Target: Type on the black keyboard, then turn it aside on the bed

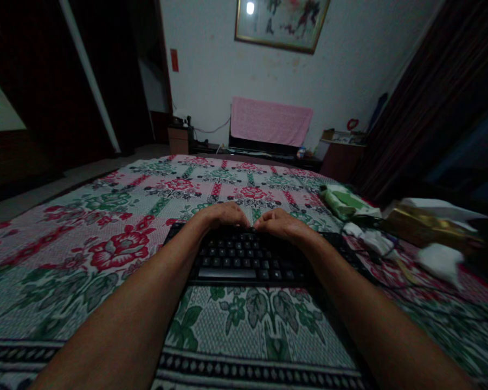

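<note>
A black keyboard [244,259] lies on a floral bedspread [117,233] in front of me. My left hand [219,215] and my right hand [282,223] both rest on the keyboard's far edge. Their fingers are curled downward and their fingertips nearly meet at the middle of the top key row. Whatever lies under the bent fingers is hidden. Both forearms reach over the near side of the keyboard.
To the right on the bed lie a green-and-white cloth bundle [344,201], white crumpled items [439,261], a gold-coloured package [427,227] and a thin cable [394,260]. Beyond the bed a pink cloth [270,120] covers a low unit against the wall. Dark cupboards stand on the left.
</note>
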Motion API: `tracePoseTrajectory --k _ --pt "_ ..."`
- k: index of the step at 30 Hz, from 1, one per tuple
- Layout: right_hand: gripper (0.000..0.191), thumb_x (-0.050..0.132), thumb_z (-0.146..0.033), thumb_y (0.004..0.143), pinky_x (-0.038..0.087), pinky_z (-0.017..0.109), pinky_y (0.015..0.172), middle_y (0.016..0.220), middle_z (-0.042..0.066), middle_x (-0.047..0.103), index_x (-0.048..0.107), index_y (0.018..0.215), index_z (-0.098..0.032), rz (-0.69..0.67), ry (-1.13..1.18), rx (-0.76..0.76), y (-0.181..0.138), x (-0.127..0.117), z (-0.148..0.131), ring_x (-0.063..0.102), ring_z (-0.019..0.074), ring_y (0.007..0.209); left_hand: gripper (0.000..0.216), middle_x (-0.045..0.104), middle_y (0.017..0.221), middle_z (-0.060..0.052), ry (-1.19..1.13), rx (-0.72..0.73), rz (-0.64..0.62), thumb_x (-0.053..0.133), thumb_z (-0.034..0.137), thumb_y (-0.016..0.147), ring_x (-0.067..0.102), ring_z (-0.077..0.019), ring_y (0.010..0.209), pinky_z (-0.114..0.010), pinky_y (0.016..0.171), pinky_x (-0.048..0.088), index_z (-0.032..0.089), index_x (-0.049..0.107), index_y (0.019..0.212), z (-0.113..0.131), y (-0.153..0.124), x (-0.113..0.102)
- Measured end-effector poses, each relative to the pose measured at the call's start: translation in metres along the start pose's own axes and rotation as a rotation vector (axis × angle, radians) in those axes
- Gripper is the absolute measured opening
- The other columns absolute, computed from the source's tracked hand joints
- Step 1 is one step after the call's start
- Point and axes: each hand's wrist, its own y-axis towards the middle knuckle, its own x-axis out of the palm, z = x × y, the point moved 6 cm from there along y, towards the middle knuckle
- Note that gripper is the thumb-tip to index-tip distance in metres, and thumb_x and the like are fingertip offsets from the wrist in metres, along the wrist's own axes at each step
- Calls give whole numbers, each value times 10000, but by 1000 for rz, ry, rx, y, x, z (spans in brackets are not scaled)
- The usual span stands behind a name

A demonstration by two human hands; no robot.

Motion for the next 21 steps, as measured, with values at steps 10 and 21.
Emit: tracePoseTrajectory --k 10,21 --pt "193 490 -307 601 221 190 361 470 -16 454 567 615 -130 -10 -86 2 2 0 1 316 43 369 211 467 464 19 -21 -6 -15 585 316 507 346 -64 397 -215 392 244 115 579 568 -2 4 2" --pt "135 492 -265 577 201 196 356 432 -30 385 511 548 -134 0 -112 24 0 -3 0 295 41 359 197 423 444 35 9 -38 2 574 315 508 313 -55 392 -221 401 230 127 516 514 -1 4 3"
